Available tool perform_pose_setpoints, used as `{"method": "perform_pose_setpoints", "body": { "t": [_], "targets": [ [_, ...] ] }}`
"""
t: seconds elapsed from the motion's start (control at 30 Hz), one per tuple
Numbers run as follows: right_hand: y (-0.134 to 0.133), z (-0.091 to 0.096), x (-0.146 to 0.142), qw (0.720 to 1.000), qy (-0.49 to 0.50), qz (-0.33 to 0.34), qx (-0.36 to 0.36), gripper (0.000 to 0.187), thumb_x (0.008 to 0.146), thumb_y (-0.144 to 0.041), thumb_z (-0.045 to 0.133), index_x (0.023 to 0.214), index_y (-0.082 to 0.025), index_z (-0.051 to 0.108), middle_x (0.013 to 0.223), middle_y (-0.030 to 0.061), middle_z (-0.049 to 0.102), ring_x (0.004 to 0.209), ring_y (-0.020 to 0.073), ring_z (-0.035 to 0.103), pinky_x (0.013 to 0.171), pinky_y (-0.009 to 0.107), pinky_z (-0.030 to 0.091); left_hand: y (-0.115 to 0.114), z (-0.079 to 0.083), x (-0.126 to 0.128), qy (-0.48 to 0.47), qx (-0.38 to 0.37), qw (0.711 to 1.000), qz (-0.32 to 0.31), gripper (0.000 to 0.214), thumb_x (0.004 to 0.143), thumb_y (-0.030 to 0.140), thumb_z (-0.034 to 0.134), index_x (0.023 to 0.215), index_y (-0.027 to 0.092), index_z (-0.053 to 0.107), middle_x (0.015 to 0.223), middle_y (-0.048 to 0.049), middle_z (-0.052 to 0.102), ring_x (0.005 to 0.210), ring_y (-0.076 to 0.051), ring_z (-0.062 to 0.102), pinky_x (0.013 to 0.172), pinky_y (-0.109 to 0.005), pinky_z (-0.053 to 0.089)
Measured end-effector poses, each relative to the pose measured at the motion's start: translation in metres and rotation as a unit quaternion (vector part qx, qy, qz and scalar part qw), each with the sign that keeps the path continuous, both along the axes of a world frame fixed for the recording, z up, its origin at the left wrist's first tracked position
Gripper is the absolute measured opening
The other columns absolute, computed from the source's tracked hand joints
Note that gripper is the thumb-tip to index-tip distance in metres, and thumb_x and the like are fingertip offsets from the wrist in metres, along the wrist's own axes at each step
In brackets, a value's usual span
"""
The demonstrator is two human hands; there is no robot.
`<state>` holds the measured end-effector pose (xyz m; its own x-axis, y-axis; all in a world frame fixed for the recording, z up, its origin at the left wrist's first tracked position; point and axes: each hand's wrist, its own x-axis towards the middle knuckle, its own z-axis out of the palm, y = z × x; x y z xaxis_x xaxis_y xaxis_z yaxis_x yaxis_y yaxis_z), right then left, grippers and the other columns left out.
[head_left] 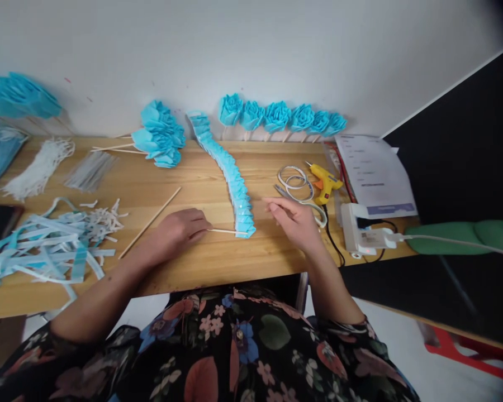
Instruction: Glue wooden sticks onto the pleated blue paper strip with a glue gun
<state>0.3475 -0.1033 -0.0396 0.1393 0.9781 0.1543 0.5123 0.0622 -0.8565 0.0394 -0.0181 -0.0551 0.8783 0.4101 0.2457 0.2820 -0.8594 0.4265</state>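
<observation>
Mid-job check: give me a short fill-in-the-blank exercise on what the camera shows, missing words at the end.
1. The left hand holds a thin wooden ____ whose tip lies on the near end of the pleated blue strip.
2. The body of the glue gun is ____ in colour.
3. The row of six blue flowers leans against the white ____.

Missing words: stick; yellow; wall.

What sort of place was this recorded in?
Probably a small craft workspace: a yellow glue gun and a folded blue strip lie on a wooden table, and a row of blue flowers on sticks stands along the wall.
</observation>
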Motion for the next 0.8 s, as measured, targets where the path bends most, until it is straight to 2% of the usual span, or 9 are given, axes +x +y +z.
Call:
{"method": "perform_pose_setpoints", "body": {
  "t": [0.23,0.43,0.63,0.8],
  "targets": [
    [0.040,0.000,-0.002,0.997,-0.046,0.026,0.052,0.030,0.098,-0.034,0.060,0.113,-0.022,0.082,0.101,0.0067,0.084,0.086,0.0202,0.076,0.077,0.033,0.059,0.002,-0.005,0.000,-0.003,-0.004,1.000,0.003,0.034,0.109,0.019,0.047,0.094,0.016,0.077,0.092,-0.0092,0.072,0.089,-0.020,0.067,0.079,-0.032,0.051],
    [0.079,-0.014,-0.002,0.990,-0.106,0.027,0.089,0.029,0.097,-0.026,0.058,0.112,-0.020,0.082,0.104,0.0071,0.083,0.094,0.0221,0.076,0.087,0.036,0.058,0.002,-0.002,0.000,-0.003,-0.015,1.000,0.004,0.029,0.108,0.022,0.051,0.097,0.016,0.077,0.092,-0.0089,0.073,0.087,-0.020,0.066,0.078,-0.031,0.050],
    [0.071,-0.032,0.000,0.982,-0.146,0.023,0.117,0.029,0.102,-0.025,0.056,0.117,-0.023,0.080,0.105,0.0055,0.082,0.096,0.0217,0.075,0.090,0.037,0.057,0.003,-0.004,-0.002,0.019,-0.029,0.999,0.012,0.029,0.110,0.026,0.050,0.101,0.017,0.076,0.097,-0.0086,0.073,0.092,-0.020,0.067,0.082,-0.031,0.049],
    [0.066,-0.030,0.001,0.984,-0.143,0.015,0.106,0.029,0.103,-0.029,0.055,0.116,-0.023,0.081,0.104,0.0050,0.081,0.092,0.0215,0.074,0.088,0.037,0.057,0.003,-0.002,-0.001,0.029,-0.033,0.999,0.020,0.031,0.110,0.025,0.048,0.098,0.016,0.076,0.095,-0.0089,0.073,0.091,-0.020,0.066,0.080,-0.030,0.048]
  ]
}}
